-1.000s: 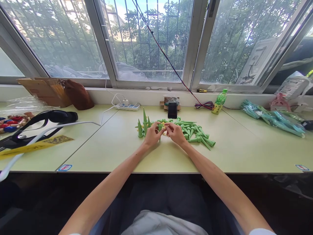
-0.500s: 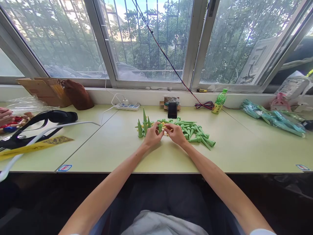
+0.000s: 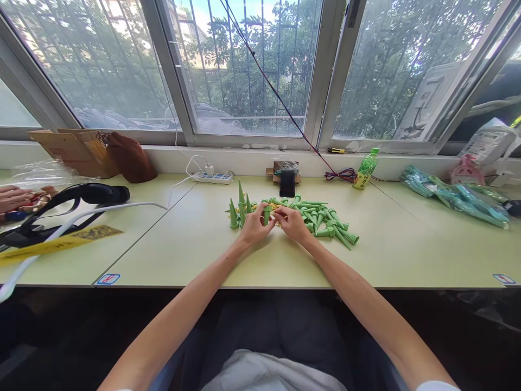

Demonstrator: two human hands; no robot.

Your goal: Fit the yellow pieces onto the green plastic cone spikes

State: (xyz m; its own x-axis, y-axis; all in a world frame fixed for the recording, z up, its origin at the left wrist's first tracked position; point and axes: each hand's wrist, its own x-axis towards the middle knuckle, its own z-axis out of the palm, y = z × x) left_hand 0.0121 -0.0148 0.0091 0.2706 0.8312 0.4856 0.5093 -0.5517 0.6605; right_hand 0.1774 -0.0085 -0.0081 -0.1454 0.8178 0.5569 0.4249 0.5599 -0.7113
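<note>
My left hand (image 3: 253, 227) is closed around a green plastic cone (image 3: 266, 215), held point down over the pale green table (image 3: 195, 244). My right hand (image 3: 293, 224) meets it from the right, fingers pinched on a small yellow piece (image 3: 278, 220) at the cone's top. Several green cones (image 3: 329, 222) lie in a loose pile to the right of my hands. A few cones (image 3: 238, 212) stand upright to the left, tips up. Small yellow pieces (image 3: 253, 206) lie scattered behind my hands.
A black phone (image 3: 287, 183) stands behind the pile, with a power strip (image 3: 213, 177) to its left and a green bottle (image 3: 365, 169) to its right. Teal packets (image 3: 456, 196) lie far right. Black headgear (image 3: 69, 203) and another person's hand (image 3: 14, 196) are far left.
My hands stay together on the cone, the fingers shifting only slightly. Another person's hand has come into view at the far left edge.
</note>
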